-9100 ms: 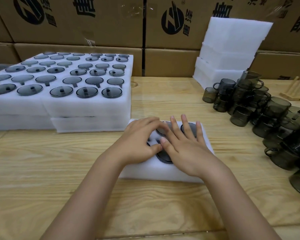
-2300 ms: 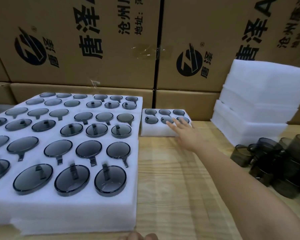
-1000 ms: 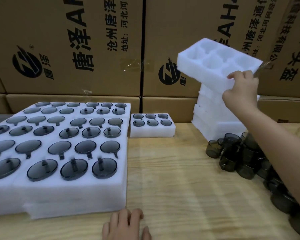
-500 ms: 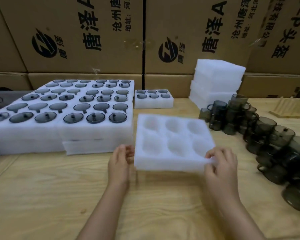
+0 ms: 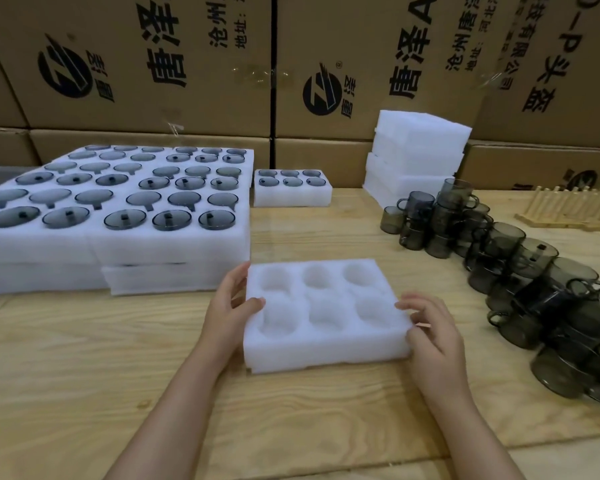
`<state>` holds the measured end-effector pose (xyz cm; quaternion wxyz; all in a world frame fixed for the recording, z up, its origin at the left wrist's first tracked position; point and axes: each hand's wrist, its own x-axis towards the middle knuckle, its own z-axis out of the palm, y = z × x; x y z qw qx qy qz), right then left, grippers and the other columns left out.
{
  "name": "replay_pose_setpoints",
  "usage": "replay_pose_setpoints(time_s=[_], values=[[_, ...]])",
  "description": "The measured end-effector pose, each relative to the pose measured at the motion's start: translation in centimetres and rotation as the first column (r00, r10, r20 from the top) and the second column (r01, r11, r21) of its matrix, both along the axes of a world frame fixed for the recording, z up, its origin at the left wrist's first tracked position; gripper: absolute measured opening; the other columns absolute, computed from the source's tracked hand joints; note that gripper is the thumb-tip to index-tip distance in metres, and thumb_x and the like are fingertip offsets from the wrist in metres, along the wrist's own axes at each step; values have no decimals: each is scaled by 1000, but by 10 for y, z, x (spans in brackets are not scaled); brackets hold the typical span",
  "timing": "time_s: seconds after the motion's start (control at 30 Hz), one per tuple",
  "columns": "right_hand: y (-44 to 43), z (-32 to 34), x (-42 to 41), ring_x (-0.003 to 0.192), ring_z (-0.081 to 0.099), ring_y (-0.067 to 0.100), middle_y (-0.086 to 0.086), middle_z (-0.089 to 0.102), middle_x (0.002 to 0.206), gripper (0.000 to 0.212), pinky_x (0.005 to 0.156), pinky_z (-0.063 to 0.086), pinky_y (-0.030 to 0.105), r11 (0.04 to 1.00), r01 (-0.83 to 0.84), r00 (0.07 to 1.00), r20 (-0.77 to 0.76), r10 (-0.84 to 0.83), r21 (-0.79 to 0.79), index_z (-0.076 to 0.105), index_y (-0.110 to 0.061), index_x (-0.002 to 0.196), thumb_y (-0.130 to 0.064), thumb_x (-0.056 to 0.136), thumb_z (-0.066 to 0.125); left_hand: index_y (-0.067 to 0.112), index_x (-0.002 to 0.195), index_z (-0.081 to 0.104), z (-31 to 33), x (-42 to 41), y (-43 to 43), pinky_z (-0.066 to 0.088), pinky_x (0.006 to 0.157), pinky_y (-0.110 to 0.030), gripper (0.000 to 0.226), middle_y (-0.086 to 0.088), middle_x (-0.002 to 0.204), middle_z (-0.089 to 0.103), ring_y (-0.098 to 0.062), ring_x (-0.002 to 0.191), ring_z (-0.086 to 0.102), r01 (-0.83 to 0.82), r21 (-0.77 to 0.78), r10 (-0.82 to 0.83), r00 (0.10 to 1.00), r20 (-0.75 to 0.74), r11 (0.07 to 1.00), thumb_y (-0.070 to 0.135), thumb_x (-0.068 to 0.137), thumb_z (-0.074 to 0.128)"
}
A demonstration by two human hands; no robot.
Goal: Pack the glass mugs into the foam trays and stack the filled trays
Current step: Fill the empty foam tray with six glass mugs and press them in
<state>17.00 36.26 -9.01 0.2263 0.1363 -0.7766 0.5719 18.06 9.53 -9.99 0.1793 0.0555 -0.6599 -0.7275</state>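
Observation:
An empty white foam tray (image 5: 323, 344) with six round pockets lies flat on the wooden table (image 5: 118, 368) in front of me. My left hand (image 5: 227, 311) grips its left edge, thumb over the top. My right hand (image 5: 430, 334) holds its right front corner, fingers curled over the rim. A heap of smoky grey glass mugs (image 5: 520, 271) runs along the right side of the table. One small filled tray (image 5: 290, 187) sits at the back centre. Filled foam trays (image 5: 118, 209) with mugs in their pockets are stacked at the left.
A pile of empty foam trays (image 5: 416, 157) stands at the back right, behind the mugs. A wooden rack (image 5: 575, 209) lies at the far right. Printed cardboard boxes (image 5: 187, 64) wall off the back of the table.
The empty tray has settled flat on the table. My left hand now grips its left edge instead of resting beside it; my right hand stays on the right corner.

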Motion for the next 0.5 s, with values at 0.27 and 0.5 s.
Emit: replay_pose_setpoints(time_s=[0.27, 0.5], values=[[13, 50, -95, 106, 47, 21, 0, 42, 128, 41, 88, 43, 28, 919, 360, 929, 34, -369, 159, 51, -13, 125, -5, 85, 49, 32, 112, 57, -3, -4, 0, 50, 68, -13, 60, 7, 113, 63, 4, 86, 64, -42, -11, 42, 999, -17, 999, 9, 57, 59], [39, 103, -194, 134, 19, 39, 18, 18, 150, 54, 110, 19, 47, 587, 544, 739, -12, -673, 599, 35, -12, 138, -20, 88, 54, 25, 114, 61, -3, -3, 0, 51, 79, -34, 52, -1, 114, 65, -20, 99, 65, -55, 3, 55, 998, -4, 998, 17, 63, 65]])
